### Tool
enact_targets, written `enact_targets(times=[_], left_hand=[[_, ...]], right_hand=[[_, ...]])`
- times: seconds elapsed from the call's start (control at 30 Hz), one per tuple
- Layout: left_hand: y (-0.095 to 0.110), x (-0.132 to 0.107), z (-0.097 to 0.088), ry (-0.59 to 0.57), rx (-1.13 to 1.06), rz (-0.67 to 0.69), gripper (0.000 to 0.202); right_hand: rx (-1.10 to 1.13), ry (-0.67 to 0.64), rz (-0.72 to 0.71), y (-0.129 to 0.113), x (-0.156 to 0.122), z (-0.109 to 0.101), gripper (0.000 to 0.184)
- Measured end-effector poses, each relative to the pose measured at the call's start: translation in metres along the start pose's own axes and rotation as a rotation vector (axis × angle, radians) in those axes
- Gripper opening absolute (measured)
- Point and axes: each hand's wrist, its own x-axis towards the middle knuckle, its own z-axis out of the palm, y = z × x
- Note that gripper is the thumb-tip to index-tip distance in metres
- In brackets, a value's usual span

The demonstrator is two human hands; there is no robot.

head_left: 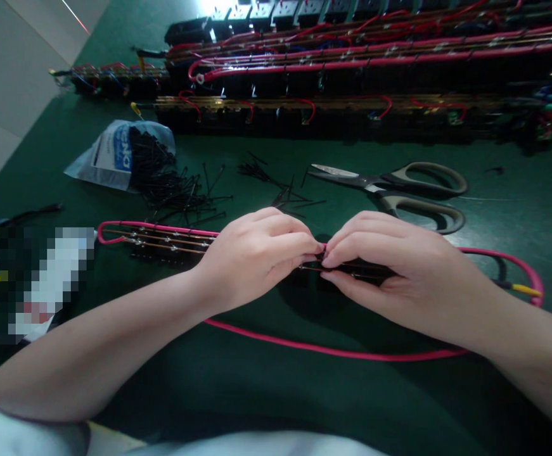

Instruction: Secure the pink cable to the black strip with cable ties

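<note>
A long black socket strip point(161, 244) with brass bars and a pink wire point(333, 351) lies across the green table in front of me. My left hand point(256, 256) and my right hand point(390, 266) meet over its middle, fingertips pinched together on the strip and the pink wire. Both hands are closed. What the fingertips pinch is too small to make out. The pink wire loops round from the right end point(532, 282) back under my wrists.
Scissors point(399, 187) lie just beyond my right hand. A plastic bag point(114, 155) spills several black cable ties point(180, 190) at the left. Rows of finished wired strips point(352, 63) fill the back. A blurred object point(47, 278) sits at the left edge.
</note>
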Motion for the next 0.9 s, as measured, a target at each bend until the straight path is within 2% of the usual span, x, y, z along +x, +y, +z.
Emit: enact_targets(times=[0.57, 0.9], left_hand=[[0.0003, 0.0008, 0.0014, 0.027, -0.025, -0.007, 0.023], [0.0027, 0.0003, -0.0011, -0.028, 0.019, -0.067, 0.015]], right_hand=[[0.033, -0.008, 0.044, -0.0014, -0.0002, -0.001, 0.013], [0.015, -0.015, 0.031, 0.0001, -0.0005, -0.0004, 0.012]])
